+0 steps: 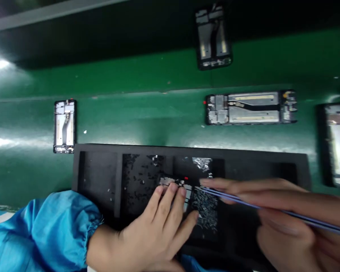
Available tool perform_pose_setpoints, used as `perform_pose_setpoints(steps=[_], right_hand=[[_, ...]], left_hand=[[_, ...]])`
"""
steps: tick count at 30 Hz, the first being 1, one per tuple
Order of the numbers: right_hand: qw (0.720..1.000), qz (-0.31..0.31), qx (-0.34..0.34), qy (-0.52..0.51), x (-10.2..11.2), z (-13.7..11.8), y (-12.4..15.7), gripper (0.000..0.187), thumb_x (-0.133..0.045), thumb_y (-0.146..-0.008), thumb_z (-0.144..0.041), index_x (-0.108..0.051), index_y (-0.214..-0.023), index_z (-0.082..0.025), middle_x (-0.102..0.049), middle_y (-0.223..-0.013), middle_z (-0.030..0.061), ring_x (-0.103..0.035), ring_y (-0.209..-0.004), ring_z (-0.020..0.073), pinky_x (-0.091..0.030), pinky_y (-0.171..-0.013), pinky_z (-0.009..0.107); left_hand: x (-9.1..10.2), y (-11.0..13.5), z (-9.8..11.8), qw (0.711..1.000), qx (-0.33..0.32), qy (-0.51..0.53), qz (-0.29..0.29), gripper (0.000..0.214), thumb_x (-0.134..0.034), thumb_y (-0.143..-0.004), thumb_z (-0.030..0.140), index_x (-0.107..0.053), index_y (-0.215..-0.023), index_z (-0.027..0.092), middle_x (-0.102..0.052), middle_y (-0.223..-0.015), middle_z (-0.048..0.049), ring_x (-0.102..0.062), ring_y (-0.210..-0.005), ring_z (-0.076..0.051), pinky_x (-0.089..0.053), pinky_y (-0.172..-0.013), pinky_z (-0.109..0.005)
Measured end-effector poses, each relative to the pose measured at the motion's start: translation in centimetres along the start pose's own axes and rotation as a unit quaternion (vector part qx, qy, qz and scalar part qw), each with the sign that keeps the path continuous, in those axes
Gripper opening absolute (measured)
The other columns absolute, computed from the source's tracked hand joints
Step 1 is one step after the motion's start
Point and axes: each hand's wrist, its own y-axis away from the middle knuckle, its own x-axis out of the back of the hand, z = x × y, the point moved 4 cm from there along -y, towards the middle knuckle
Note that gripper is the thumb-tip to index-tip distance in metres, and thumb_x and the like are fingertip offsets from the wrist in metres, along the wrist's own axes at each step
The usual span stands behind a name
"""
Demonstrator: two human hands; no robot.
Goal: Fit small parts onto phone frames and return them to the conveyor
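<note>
Small metal part (170,182) sits in the middle compartment of a black tray (99,151), at the tray's centre. Red fleck at the part's 2 o'clock edge.

Left hand (155,230): fingertips laid flat on the part, pressing down; grip unclenched, not wrapped round it. Blue sleeve (42,234) trails off toward 8 o'clock.

Right hand (286,223): enters from 4 o'clock, grip pinched on thin tweezers (243,203). Tips point toward 9 o'clock and end just beside the part (contact not clear, picture blurred).

Loose silvery bits (206,211) are heaped in the compartment at the part's 4 o'clock; a smaller heap (202,163) lies at 1 o'clock.

Tray rests on a green bench (147,113). Opened phone frames lie on the bench beyond the tray:
- one upright (64,126) at 10 o'clock
- one lengthwise (251,107) at 1 o'clock
- one farther back (213,37) at 12 o'clock
- one cut by the picture's edge (338,145) at 3 o'clock
</note>
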Motion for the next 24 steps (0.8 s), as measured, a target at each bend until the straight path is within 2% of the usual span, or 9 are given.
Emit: perform_pose_setpoints(steps=[2, 4, 6, 7, 10, 13, 19, 24], right_hand=[[0.999, -0.025, 0.041, 0.026, -2.2, -0.3, -2.0, 0.016, -0.05, -0.108, -0.029, -0.065, -0.101, -0.027, -0.082, -0.099, 0.0013, -0.08, -0.089, 0.0163, -0.065, -0.068, 0.021], [0.994, -0.038, 0.08, 0.06, -4.1, -0.3, -3.1, 0.018, -0.046, -0.109, -0.028, -0.061, -0.101, -0.027, -0.082, -0.094, 0.0003, -0.08, -0.086, 0.0166, -0.065, -0.064, 0.022], [0.993, -0.049, 0.092, 0.053, -5.3, 0.0, -3.5, 0.015, -0.046, -0.108, -0.024, -0.061, -0.103, -0.026, -0.082, -0.095, 0.0018, -0.08, -0.087, 0.0174, -0.066, -0.067, 0.025], [0.994, -0.055, 0.088, 0.037, -5.5, 0.3, -3.4, 0.014, -0.048, -0.106, -0.021, -0.061, -0.104, -0.026, -0.082, -0.097, 0.003, -0.08, -0.089, 0.0177, -0.067, -0.071, 0.026], [0.994, -0.079, 0.076, 0.003, -5.4, 0.7, -3.0, 0.017, -0.049, -0.102, -0.014, -0.063, -0.105, -0.023, -0.081, -0.1, 0.0056, -0.079, -0.092, 0.0175, -0.066, -0.076, 0.026], [0.993, -0.09, 0.074, 0.016, -5.1, 0.7, -2.8, 0.018, -0.049, -0.103, -0.015, -0.065, -0.103, -0.023, -0.081, -0.099, 0.0063, -0.08, -0.091, 0.0177, -0.067, -0.074, 0.025], [0.988, -0.116, 0.095, 0.028, -4.9, 0.6, -2.4, 0.014, -0.058, -0.1, -0.016, -0.067, -0.11, -0.021, -0.08, -0.108, 0.0085, -0.079, -0.093, 0.0194, -0.067, -0.078, 0.026], [0.987, -0.127, 0.094, 0.008, -4.8, 0.8, -2.5, 0.013, -0.061, -0.1, -0.015, -0.067, -0.111, -0.019, -0.079, -0.108, 0.0096, -0.077, -0.101, 0.019, -0.065, -0.083, 0.025]], left_hand=[[0.0, 0.1, -0.1, 1.0, 0.004, -0.012, 0.014, 0.094, -0.042, -0.095, 0.081, -0.044, -0.156, 0.009, -0.054, -0.15, -0.0248, -0.053, -0.139, -0.044, -0.038, -0.115, -0.058], [0.1, 0.2, -0.1, 0.999, 0.014, -0.023, 0.041, 0.069, -0.045, -0.103, 0.058, -0.049, -0.153, 0.012, -0.058, -0.148, -0.0204, -0.058, -0.135, -0.04, -0.041, -0.114, -0.055], [0.2, 0.2, -0.1, 0.997, 0.026, -0.028, 0.07, 0.052, -0.046, -0.105, 0.04, -0.054, -0.15, 0.015, -0.063, -0.144, -0.016, -0.063, -0.131, -0.035, -0.045, -0.112, -0.052], [0.2, 0.2, -0.1, 0.996, 0.032, -0.027, 0.079, 0.048, -0.045, -0.106, 0.036, -0.056, -0.148, 0.016, -0.064, -0.143, -0.0144, -0.064, -0.13, -0.034, -0.046, -0.111, -0.05], [0.1, 0.1, -0.2, 0.993, 0.051, -0.021, 0.1, 0.045, -0.044, -0.107, 0.034, -0.058, -0.147, 0.018, -0.066, -0.141, -0.0118, -0.064, -0.129, -0.031, -0.049, -0.11, -0.047], [0.0, 0.1, -0.2, 0.992, 0.058, -0.02, 0.109, 0.044, -0.045, -0.107, 0.033, -0.059, -0.146, 0.018, -0.066, -0.141, -0.0111, -0.065, -0.129, -0.031, -0.05, -0.11, -0.047], [-0.2, 0.2, 0.0, 0.993, 0.05, -0.022, 0.1, 0.047, -0.042, -0.107, 0.032, -0.056, -0.148, 0.014, -0.064, -0.143, -0.0146, -0.064, -0.129, -0.032, -0.049, -0.111, -0.048], [-0.4, 0.2, 0.2, 0.993, 0.045, -0.029, 0.101, 0.046, -0.04, -0.107, 0.031, -0.057, -0.148, 0.016, -0.065, -0.142, -0.0129, -0.065, -0.129, -0.032, -0.049, -0.11, -0.049]])
